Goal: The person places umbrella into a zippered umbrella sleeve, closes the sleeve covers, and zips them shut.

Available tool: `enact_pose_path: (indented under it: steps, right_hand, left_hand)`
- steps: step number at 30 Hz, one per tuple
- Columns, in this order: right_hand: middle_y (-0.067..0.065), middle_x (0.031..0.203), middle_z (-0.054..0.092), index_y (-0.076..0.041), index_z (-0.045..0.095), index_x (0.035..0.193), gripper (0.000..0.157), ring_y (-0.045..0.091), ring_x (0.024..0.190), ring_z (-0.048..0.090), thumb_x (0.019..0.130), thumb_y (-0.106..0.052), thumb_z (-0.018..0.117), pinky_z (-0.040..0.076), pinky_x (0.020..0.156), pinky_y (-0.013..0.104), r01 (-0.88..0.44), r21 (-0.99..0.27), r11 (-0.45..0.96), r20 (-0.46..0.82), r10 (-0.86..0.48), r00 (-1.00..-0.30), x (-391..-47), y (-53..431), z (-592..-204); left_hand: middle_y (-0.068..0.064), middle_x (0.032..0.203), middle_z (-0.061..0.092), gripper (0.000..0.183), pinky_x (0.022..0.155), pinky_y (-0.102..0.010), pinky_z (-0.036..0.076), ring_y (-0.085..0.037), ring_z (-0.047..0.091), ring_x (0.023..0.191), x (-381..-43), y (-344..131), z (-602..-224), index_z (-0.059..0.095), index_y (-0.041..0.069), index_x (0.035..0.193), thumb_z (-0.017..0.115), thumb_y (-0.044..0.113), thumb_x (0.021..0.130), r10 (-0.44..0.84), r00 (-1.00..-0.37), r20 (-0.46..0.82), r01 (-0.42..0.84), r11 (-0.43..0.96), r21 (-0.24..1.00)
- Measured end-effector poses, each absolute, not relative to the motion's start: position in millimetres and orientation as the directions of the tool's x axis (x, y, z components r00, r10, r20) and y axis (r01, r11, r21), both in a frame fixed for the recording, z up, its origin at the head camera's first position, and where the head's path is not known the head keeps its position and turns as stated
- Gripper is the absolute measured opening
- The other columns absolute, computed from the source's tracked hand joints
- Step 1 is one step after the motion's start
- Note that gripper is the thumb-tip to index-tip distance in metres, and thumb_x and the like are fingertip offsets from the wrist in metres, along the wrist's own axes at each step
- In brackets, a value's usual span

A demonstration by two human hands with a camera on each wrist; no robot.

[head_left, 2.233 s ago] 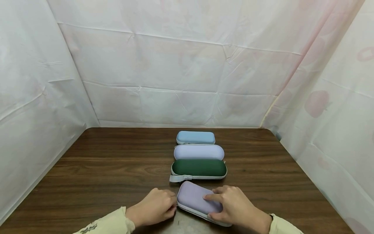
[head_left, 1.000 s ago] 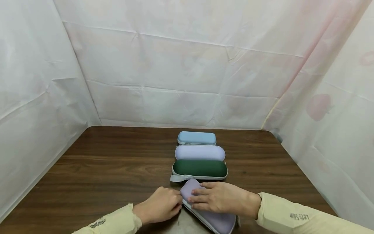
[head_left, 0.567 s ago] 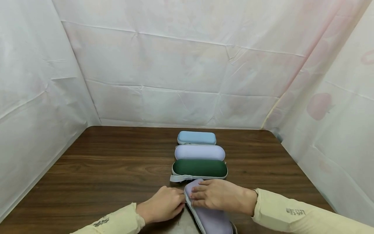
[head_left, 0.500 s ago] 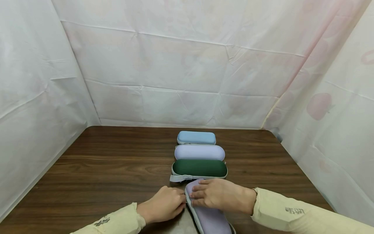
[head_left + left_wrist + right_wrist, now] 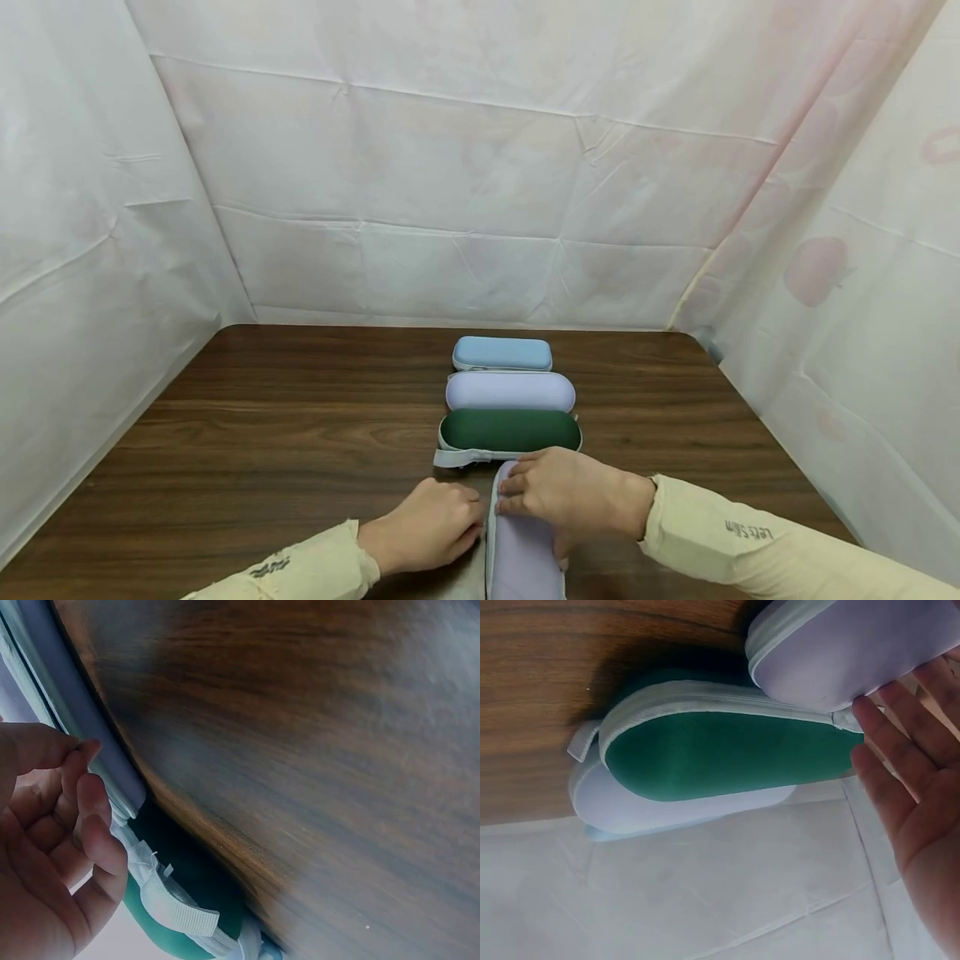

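A purple zippered glasses case [image 5: 525, 562] lies lengthwise at the table's near side, its far end close to a green glasses case [image 5: 510, 430]. On its lid rest the straight fingers of my right hand [image 5: 576, 497], with the thumb along its right edge. At its left edge is my left hand [image 5: 429, 527], fingers curled. In the left wrist view the thumb and forefinger of this hand [image 5: 49, 817] pinch together at the zipper line, apparently on the zipper pull, which they hide. The right wrist view shows fingertips at the lid of the purple case [image 5: 855, 656].
Beyond the green case, a lavender glasses case [image 5: 510, 391] and a light blue one [image 5: 501, 353] lie in a row. A grey strap [image 5: 453, 458] sticks out of the green case's left end. White sheeting [image 5: 465, 167] surrounds the brown wooden table [image 5: 300, 417].
The purple case has turned from slanting to nearly straight lengthwise. My right hand has shifted from its right end to its far part. My left hand has moved slightly right, staying at its edge.
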State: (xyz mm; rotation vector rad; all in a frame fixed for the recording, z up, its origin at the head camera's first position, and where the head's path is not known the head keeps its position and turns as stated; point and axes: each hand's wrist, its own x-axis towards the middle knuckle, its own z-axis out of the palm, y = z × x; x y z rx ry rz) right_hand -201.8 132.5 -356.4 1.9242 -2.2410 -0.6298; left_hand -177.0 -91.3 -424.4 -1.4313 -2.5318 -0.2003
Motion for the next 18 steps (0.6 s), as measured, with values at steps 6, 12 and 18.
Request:
enact_pose_path:
  steps: [6, 12, 18]
  right_hand:
    - [-0.008, 0.113, 0.064, -0.022, 0.067, 0.12, 0.087, 0.006, 0.104, 0.057, 0.05, -0.073, 0.075, 0.04, 0.093, 0.021, -0.922, 0.362, 0.138, -0.078, -0.981, -0.178, -206, 138, -364]
    - [-0.01, 0.1, 0.064, -0.022, 0.07, 0.113, 0.083, 0.005, 0.091, 0.057, 0.049, -0.076, 0.07, 0.044, 0.083, 0.02, -0.92, 0.359, 0.156, -0.001, -0.986, -0.168, -211, 145, -370]
    - [-0.01, 0.093, 0.062, -0.022, 0.071, 0.108, 0.079, 0.006, 0.084, 0.055, 0.05, -0.075, 0.069, 0.044, 0.076, 0.019, -0.928, 0.32, 0.191, 0.02, -0.981, -0.195, -212, 149, -373]
  left_hand:
    - [0.014, 0.064, 0.044, 0.024, 0.043, -0.017, 0.033, 0.002, 0.049, 0.057, -177, -91, -424, 0.056, 0.024, 0.064, 0.07, 0.019, 0.082, 0.826, -0.486, 0.287, 0.861, 0.509, -0.007]
    - [0.013, 0.062, 0.043, 0.025, 0.041, -0.018, 0.029, -0.001, 0.05, 0.056, -176, -92, -422, 0.055, 0.023, 0.062, 0.069, 0.018, 0.082, 0.819, -0.498, 0.286, 0.852, 0.523, -0.017]
    - [0.013, 0.062, 0.041, 0.025, 0.041, -0.017, 0.028, 0.0, 0.048, 0.055, -176, -93, -421, 0.054, 0.024, 0.062, 0.069, 0.018, 0.081, 0.826, -0.485, 0.287, 0.857, 0.514, -0.029]
